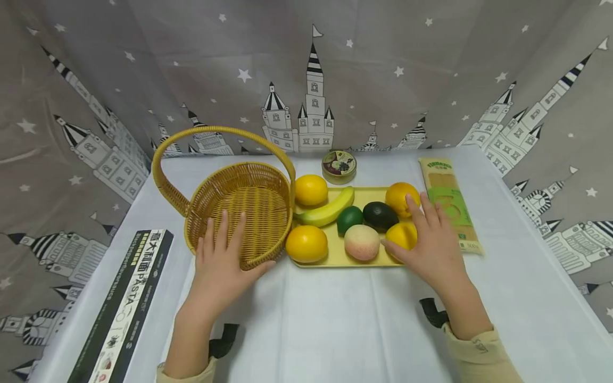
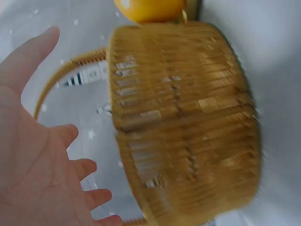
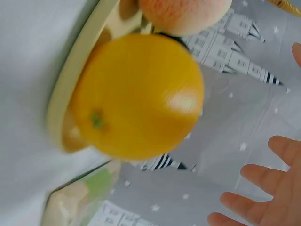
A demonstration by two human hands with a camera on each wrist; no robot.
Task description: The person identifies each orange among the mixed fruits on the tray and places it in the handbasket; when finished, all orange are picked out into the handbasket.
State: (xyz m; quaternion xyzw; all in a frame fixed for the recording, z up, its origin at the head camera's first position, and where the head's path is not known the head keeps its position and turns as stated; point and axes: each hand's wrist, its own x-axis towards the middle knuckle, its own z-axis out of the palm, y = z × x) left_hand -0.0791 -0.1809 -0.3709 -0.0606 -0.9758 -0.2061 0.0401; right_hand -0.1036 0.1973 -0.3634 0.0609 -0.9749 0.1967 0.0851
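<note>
My left hand, fingers spread, hovers at the front of a woven wicker basket with a tall arched handle. In the left wrist view that hand is beside the basket's wall, holding nothing. My right hand is spread over the right end of a yellow tray, partly hiding an orange. The right wrist view has this orange apart from the extended fingers. Also on the tray are a peach, an avocado, a green fruit and a banana.
More oranges lie at the tray's left end and back right. Behind the tray stands a round tin. A pasta packet lies to the right, a long pasta box to the left. A grey castle-print curtain hangs behind.
</note>
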